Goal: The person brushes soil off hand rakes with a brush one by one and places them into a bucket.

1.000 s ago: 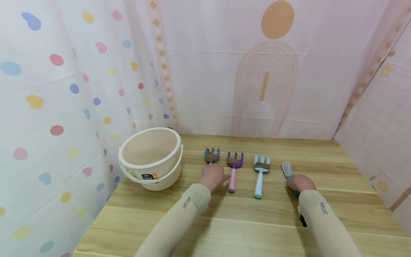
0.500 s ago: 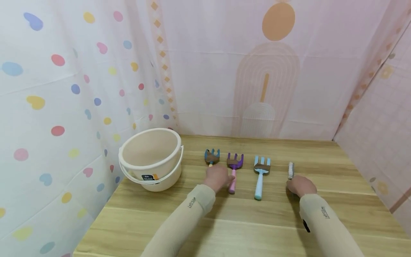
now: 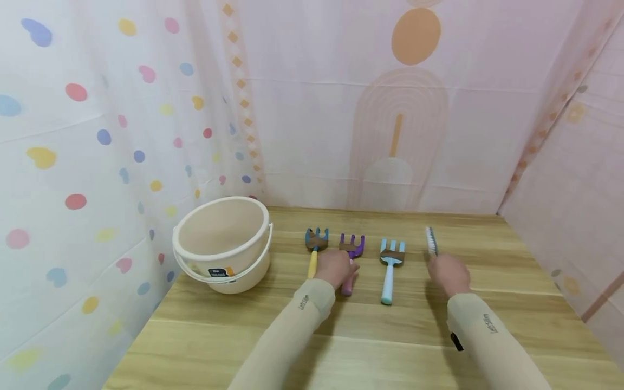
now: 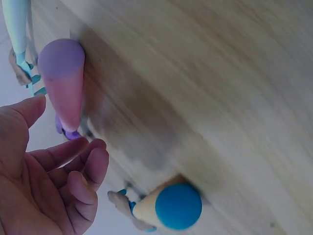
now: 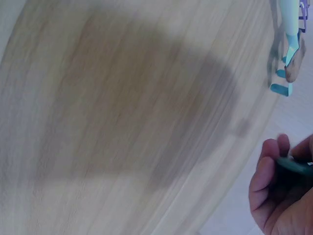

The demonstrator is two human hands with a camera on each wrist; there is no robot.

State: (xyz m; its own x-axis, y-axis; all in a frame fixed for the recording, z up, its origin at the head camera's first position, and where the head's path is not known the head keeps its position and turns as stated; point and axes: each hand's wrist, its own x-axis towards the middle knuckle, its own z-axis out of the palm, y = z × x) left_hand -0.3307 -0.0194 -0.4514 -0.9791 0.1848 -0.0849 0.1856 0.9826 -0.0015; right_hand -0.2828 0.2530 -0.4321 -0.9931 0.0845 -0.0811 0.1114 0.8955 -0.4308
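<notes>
My left hand point(image 3: 333, 268) reaches over a small hand fork point(image 3: 347, 288) with purple tines and a pink handle. In the left wrist view its thumb and loosely bent fingers point(image 4: 93, 164) spread on either side of that handle. Left of it lies a fork with blue tines and a yellow handle point(image 3: 313, 264). A light-blue fork point(image 3: 388, 279) lies between my hands. My right hand point(image 3: 449, 273) grips a brush point(image 3: 431, 242) with pale bristles pointing away from me. In the right wrist view the fingers curl round its dark green handle point(image 5: 293, 166). Brown patches mark all three forks' heads.
A cream bucket point(image 3: 253, 271) with its handle hanging down stands at the left back of the wooden table point(image 3: 370, 357). Patterned curtains point(image 3: 312, 135) surround the table at the back and sides.
My left hand has moved right, from the yellow handle to the pink one, uncovering the yellow handle. The brush in my right hand has turned and moved slightly away from me.
</notes>
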